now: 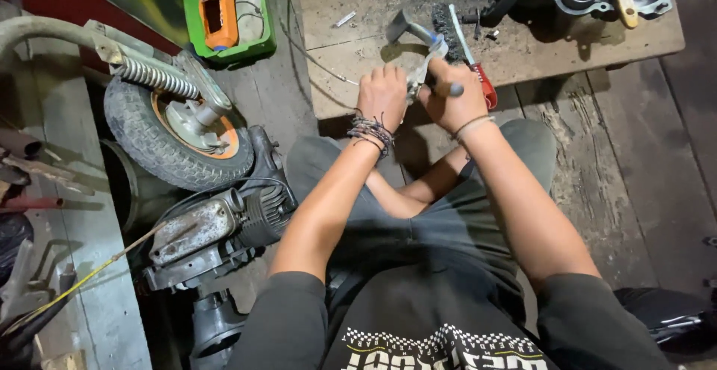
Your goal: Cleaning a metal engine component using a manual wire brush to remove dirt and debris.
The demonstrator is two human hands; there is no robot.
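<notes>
Hands at upper centre of frame, over the wooden board.
Your left hand grips a metal part; your right hand is closed around a dark tool handle; wire brush just above.

Metal part held up over the low wooden desk

Your left hand and right hand close together on a small silvery metal part, which sits between them, raised just above the near edge of the desk. A grey curved arm of the part juts up and away from your fingers, tilted to the left. In your right grip a dark round tool handle points rightward, its end showing past your knuckles. How part and tool meet is hidden by your fingers.
</notes>
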